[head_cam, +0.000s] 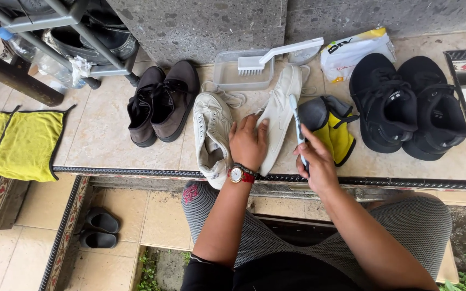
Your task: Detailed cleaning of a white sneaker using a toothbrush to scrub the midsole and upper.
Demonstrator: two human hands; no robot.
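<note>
Ledge [103,134]: fingers [254,125] pressing white shoe [279,108].

Bare forearms, a red-strapped wristwatch [238,174] on the left wrist, grey checked trousers [276,242] and a black top.

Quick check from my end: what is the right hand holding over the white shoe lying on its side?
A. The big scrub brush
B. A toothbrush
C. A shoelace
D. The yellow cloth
B: the right hand grips a slim toothbrush whose head reaches the white shoe, which the left hand presses down; the scrub brush rests on the clear tray.
</note>
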